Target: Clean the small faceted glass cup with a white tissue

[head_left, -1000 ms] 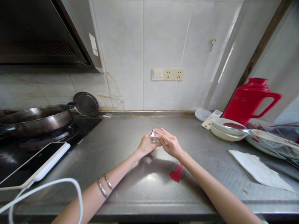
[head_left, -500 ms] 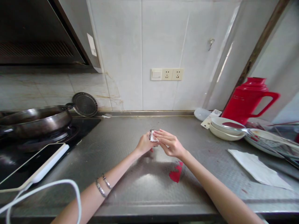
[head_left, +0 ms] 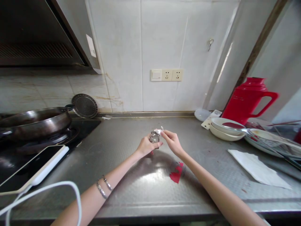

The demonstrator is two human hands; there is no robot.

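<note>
Soft white tissue (head_left: 158,131), shiny dark-edged piece (head_left: 154,138)
Your left hand (head_left: 145,146) grips the piece above the textured metal counter (head_left: 117,138); your right hand (head_left: 173,142) pinches the crumpled tissue at its upper edge.

From my remote post, I had the left arm (head_left: 119,173) and right arm (head_left: 211,182) slanting inward; the left hand (head_left: 146,147) was curled, thumb (head_left: 157,145) stretched rightward, the right hand (head_left: 173,142) pinched just beside it.
</note>
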